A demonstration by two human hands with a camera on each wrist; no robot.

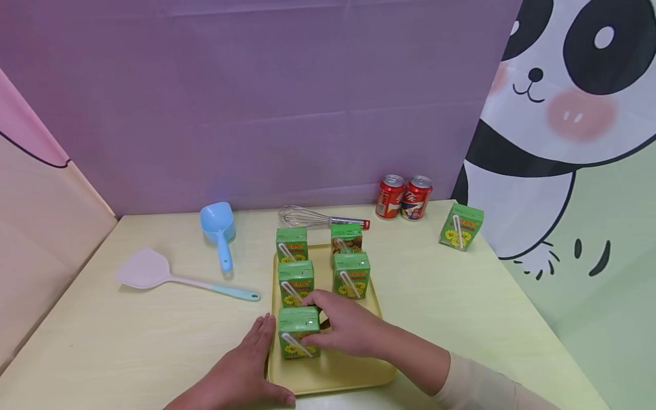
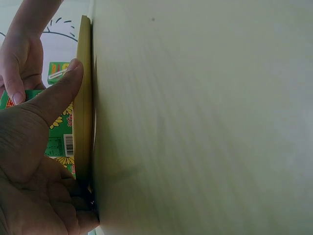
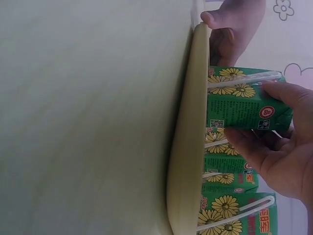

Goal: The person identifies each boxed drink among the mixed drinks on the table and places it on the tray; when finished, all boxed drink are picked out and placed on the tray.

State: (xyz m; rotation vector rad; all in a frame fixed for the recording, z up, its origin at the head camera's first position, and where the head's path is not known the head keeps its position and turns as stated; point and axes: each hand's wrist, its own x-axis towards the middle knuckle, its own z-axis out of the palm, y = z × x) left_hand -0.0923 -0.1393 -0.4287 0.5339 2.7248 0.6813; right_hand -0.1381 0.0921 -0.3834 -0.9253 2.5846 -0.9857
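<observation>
A green juice box with yellow flowers and a white straw stands upright at the front left of the yellow tray. My right hand grips this box, thumb on the straw side and fingers behind, as the right wrist view shows. Along the tray's left edge rests my left hand, fingers fairly straight, its thumb near the front corner. Behind the gripped box, two matching boxes line the tray's left side. On its right side stand two more, one behind the other.
Another green juice box stands apart at the far right. Two red cans are by the back wall, right of a wire whisk. To the left lie a blue scoop and a pale spatula with a light blue handle end.
</observation>
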